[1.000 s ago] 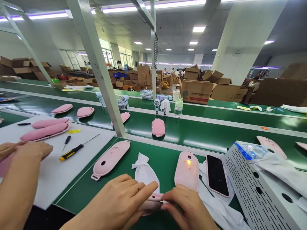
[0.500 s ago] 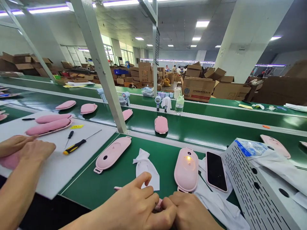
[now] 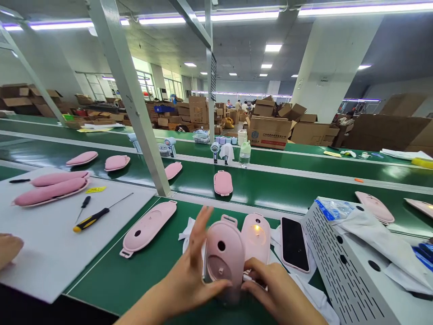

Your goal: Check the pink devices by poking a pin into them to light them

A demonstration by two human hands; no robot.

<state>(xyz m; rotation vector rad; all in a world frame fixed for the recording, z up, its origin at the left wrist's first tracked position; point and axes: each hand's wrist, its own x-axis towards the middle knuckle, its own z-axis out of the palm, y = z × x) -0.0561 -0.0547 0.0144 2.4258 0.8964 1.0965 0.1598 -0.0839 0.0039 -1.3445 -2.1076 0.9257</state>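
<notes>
Right at the bottom centre, both hands hold one pink oval plastic shell (image 3: 223, 259) upright, its holed face toward the camera. The left hand (image 3: 189, 282) presses its thumb along the shell's lower left edge while its fingers stand spread and straight behind the left rim, so it is more bracing than gripping. The right hand (image 3: 270, 289), at four o'clock from the shell, is curled with its fingertips pinched on the shell's lower right edge. Judging from this, the piece has been picked up and turned for handling or checking, and it has yet to be set down among the others; what the fingertips do at the edge is hidden.

Just behind the shell at one o'clock a second pink casing with a glowing orange light (image 3: 256, 238) lies on the green desk (image 3: 135, 280), touching white cloth (image 3: 304, 293). At three o'clock from it lies a black-screened phone (image 3: 293, 243), and beyond that a white perforated metal box (image 3: 341, 266). At ten o'clock from the hands a long pink shell with a loop end (image 3: 148, 228) lies flat. Farther left, a white board (image 3: 50, 253) carries a yellow-and-black screwdriver (image 3: 98, 216), and a co-worker's hand (image 3: 9, 250) rests at its edge. Farther out, at twelve o'clock, a small pink rounded case (image 3: 223, 183) sits on the green conveyor belt (image 3: 287, 189).
</notes>
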